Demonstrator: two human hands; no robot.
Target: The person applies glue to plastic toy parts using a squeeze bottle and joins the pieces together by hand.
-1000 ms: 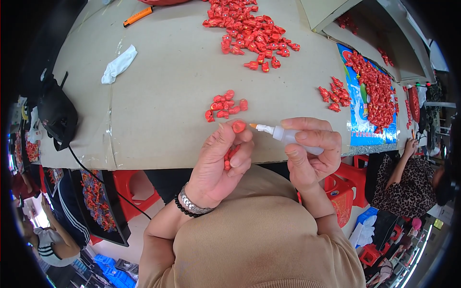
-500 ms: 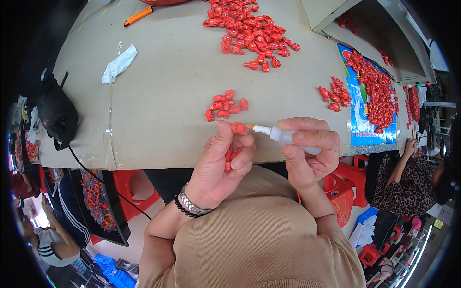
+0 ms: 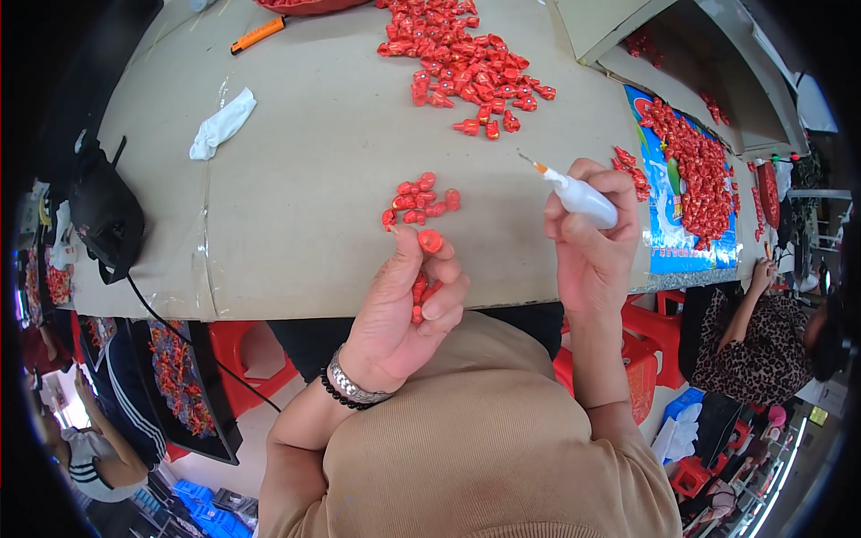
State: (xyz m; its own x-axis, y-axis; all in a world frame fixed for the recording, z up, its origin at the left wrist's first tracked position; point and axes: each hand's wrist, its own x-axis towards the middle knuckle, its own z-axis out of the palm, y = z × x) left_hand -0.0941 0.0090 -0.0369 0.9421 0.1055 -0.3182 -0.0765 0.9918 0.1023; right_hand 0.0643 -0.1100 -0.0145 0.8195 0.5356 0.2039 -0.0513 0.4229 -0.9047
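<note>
Pinching a red piece point(image 3: 430, 240) between thumb and finger of the left hand point(image 3: 386, 305), at centre, with more pieces point(image 3: 420, 291) under curled fingers; gripping a squeeze bottle point(image 3: 587, 203) in the right hand point(image 3: 594, 260), right of centre. Probably light, stiff, perhaps slippery: best held by the sides. Find open table point(image 3: 296, 224) at centre left; mind the red cluster point(image 3: 422, 199) above and near edge point(image 3: 260, 319) mid-frame.
</note>
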